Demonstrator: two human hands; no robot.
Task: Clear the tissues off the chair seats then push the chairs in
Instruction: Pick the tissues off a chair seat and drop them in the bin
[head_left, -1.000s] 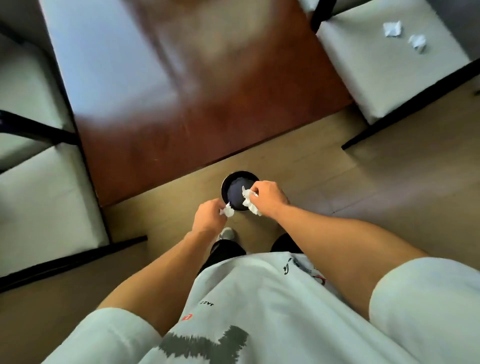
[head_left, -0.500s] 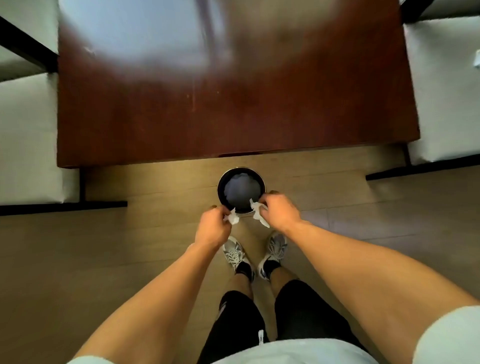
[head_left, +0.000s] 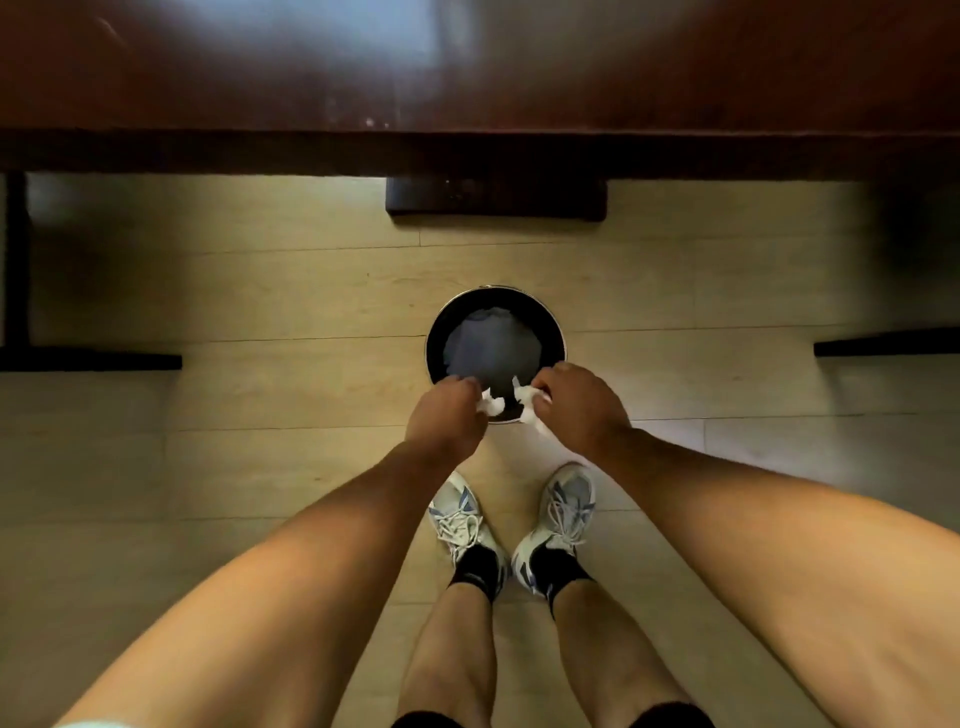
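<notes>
i see my left hand (head_left: 451, 415) closed on a crumpled tissue (head_left: 491, 405), and my right hand (head_left: 576, 405) closed on another tissue (head_left: 525, 402), both soft white paper, over the near rim of the round dark bin (head_left: 440, 332). i think the step is disposal; next both hands must open. beyond is the glossy wood table (head_left: 208, 78).

Both bare arms reach forward and down, converging. The left hand (head_left: 448, 415) and right hand (head_left: 577, 406) sit close together, knuckles up, fingers curled tight, each pinching something white. Legs stand below, feet slightly apart.
</notes>
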